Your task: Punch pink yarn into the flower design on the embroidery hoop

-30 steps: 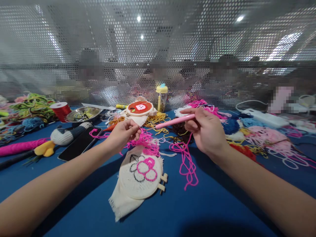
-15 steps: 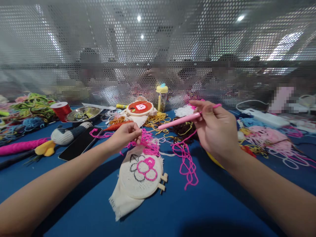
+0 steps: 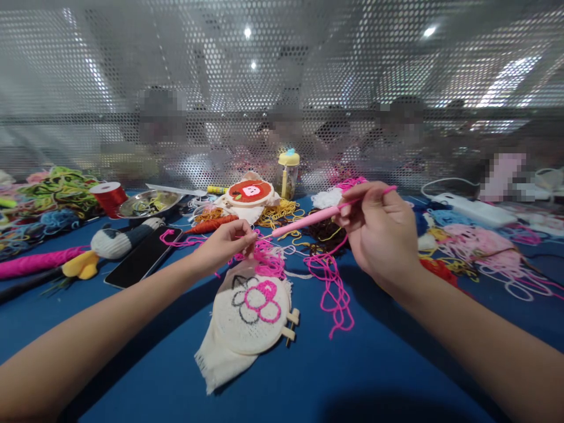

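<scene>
A pink-handled punch needle (image 3: 304, 223) hangs slanted between my hands, its thin metal end toward the left. My left hand (image 3: 238, 239) pinches that thin end; whether a threader wire is also there I cannot tell. My right hand (image 3: 381, 229) is closed with thumb and forefinger on magenta yarn (image 3: 352, 201), which runs to the handle's back end. Below lies an embroidery hoop (image 3: 252, 311) with cream cloth, a flower outline drawn in dark lines and partly worked in magenta. Loose magenta yarn (image 3: 335, 294) lies beside it on the blue table.
A second hoop (image 3: 249, 192) with a red design stands behind, near a yellow-lidded bottle (image 3: 288, 173). At left are a phone (image 3: 143, 258), a metal bowl (image 3: 152, 204) and a red spool (image 3: 108, 200). Pink yarn (image 3: 480, 247) and a white power strip (image 3: 476, 210) lie right. A perforated screen closes the back.
The punch needle has shifted left and slightly down. More magenta yarn shows between its back end and my right fingers. My left hand has barely moved.
</scene>
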Motion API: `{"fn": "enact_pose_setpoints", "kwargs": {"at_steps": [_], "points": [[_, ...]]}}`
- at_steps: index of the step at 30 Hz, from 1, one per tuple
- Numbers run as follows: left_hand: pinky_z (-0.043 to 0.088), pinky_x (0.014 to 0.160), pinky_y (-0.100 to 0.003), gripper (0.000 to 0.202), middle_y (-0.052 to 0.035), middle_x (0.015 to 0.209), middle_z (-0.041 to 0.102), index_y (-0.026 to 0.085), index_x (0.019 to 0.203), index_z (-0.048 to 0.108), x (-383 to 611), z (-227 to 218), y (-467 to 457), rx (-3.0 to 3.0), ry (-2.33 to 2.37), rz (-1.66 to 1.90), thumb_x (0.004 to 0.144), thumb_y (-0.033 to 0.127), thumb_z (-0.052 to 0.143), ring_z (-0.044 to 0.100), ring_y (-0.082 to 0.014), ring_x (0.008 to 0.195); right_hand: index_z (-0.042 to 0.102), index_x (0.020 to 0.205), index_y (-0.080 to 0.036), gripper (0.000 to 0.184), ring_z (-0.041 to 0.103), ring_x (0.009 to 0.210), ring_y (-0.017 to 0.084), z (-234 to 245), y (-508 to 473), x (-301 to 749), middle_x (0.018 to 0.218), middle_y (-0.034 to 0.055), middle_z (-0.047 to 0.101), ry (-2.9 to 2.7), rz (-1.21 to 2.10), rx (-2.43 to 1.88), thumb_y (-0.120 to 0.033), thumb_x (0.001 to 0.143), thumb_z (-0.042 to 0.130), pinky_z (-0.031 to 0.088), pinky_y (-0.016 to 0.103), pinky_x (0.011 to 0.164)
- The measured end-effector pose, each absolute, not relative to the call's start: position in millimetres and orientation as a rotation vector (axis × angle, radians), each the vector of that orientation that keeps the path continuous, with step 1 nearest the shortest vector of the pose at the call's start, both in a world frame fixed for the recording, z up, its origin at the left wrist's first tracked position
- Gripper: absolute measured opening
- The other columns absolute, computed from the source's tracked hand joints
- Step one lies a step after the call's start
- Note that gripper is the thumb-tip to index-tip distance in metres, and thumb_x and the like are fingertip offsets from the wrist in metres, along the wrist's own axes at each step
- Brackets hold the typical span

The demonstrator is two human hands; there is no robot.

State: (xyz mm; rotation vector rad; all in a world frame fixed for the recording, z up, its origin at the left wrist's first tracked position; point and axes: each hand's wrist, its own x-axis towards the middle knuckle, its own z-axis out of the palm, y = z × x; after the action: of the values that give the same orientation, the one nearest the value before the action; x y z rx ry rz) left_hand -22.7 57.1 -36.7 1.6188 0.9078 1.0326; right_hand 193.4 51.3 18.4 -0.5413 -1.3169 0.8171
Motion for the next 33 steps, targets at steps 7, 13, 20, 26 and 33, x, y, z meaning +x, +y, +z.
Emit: {"fn": "enact_pose_setpoints", "kwargs": {"at_steps": [7, 13, 20, 26, 33], "points": [[0.036, 0.053, -0.021, 0.018, 0.0028, 0.055, 0.053, 0.015, 0.063, 0.045, -21.7, -38.2, 58.2, 1.603, 0.949, 1.056, 0.073, 0.026, 0.055, 0.048, -0.0072, 0.053, 0.054, 0.065, -0.021, 0.024, 0.045, 0.047, 0.009, 13.6, 56.8, 196.1, 0.053, -0.0030, 0.047, -1.342, 0.791, -0.437, -0.041, 0.077, 0.050, 0.036, 0.023, 0.044], [0.035, 0.052, -0.020, 0.015, 0.0023, 0.056, 0.056, 0.015, 0.062, 0.047, -20.2, -36.9, 59.1, 1.499, 0.866, 1.160, 0.073, 0.021, 0.056, 0.049, -0.0060, 0.053, 0.053, 0.061, -0.021, 0.027, 0.044, 0.048, 0.008, 12.7, 57.0, 196.7, 0.054, -0.0020, 0.048, -1.348, 0.802, -0.463, -0.044, 0.075, 0.052, 0.035, 0.023, 0.044], [0.034, 0.049, -0.018, 0.016, 0.0034, 0.052, 0.055, 0.014, 0.061, 0.047, -18.6, -34.8, 57.0, 1.385, 0.825, 1.190, 0.071, 0.020, 0.058, 0.048, -0.0050, 0.050, 0.052, 0.059, -0.021, 0.028, 0.041, 0.049, 0.009, 13.7, 56.2, 195.1, 0.058, -0.0009, 0.044, -1.411, 0.680, -0.416, -0.038, 0.081, 0.047, 0.031, 0.025, 0.044], [0.034, 0.048, -0.018, 0.018, 0.0024, 0.053, 0.056, 0.014, 0.060, 0.047, -18.8, -35.6, 57.0, 1.376, 0.853, 1.180, 0.069, 0.022, 0.060, 0.048, -0.0053, 0.049, 0.054, 0.061, -0.024, 0.026, 0.040, 0.049, 0.010, 11.9, 56.5, 197.1, 0.060, 0.0002, 0.044, -1.405, 0.644, -0.469, -0.035, 0.082, 0.044, 0.030, 0.027, 0.045], [0.034, 0.048, -0.018, 0.019, 0.0024, 0.053, 0.056, 0.014, 0.061, 0.046, -19.9, -38.3, 59.7, 1.384, 0.884, 1.170, 0.070, 0.024, 0.060, 0.048, -0.0054, 0.049, 0.055, 0.063, -0.023, 0.025, 0.043, 0.051, 0.010, 10.2, 58.0, 198.7, 0.060, 0.0002, 0.047, -1.429, 0.710, -0.433, -0.038, 0.081, 0.045, 0.034, 0.026, 0.047]]}}
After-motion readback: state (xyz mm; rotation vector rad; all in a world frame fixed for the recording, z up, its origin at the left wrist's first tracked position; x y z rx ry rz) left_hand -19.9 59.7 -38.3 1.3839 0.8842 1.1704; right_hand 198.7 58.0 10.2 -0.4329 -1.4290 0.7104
